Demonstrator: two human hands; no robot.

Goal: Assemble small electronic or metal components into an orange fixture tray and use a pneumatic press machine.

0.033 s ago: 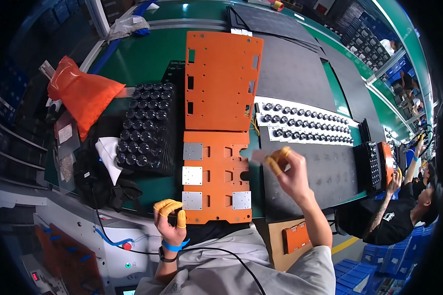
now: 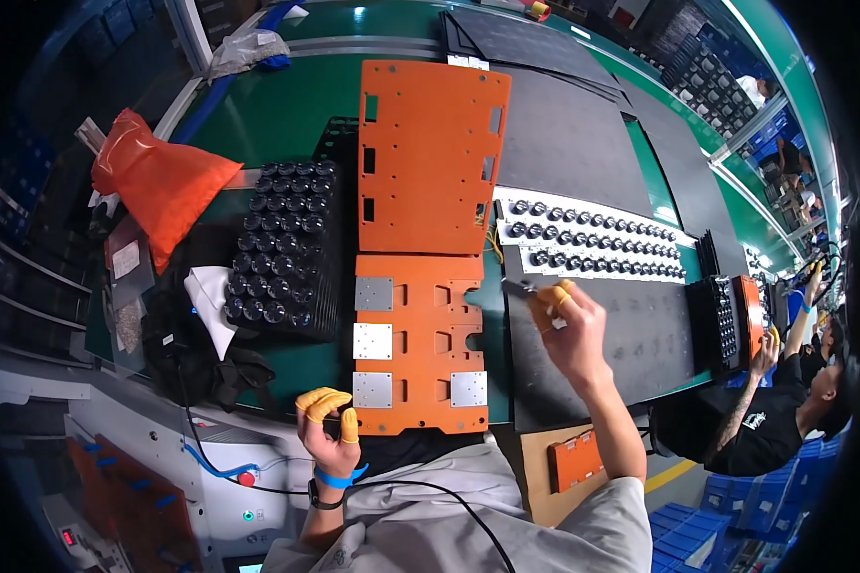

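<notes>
An orange fixture board (image 2: 420, 358) lies in front of me, with square silver plates (image 2: 372, 390) seated down its left side and one at the lower right. Behind it an orange panel (image 2: 430, 158) with slots and small holes adjoins its far edge. My right hand (image 2: 578, 334), in yellow finger cots, is raised right of the board, pinching a small thin plate (image 2: 518, 286) that is blurred and seen nearly edge-on. By the board's near left corner, my left hand (image 2: 325, 430) has bent fingers with the thumb apart; nothing shows in it.
Left of the board stands a black tray stack (image 2: 282, 248) of round black parts; an orange bag (image 2: 158, 181) lies beyond. White strips (image 2: 592, 237) with black lens-like parts rest on dark sheets (image 2: 607, 325) at right. A co-worker (image 2: 760, 420) works far right.
My right hand has shifted slightly right, away from the board, and the plate in it has turned from a pale face to a dark edge. My left hand has barely moved.
</notes>
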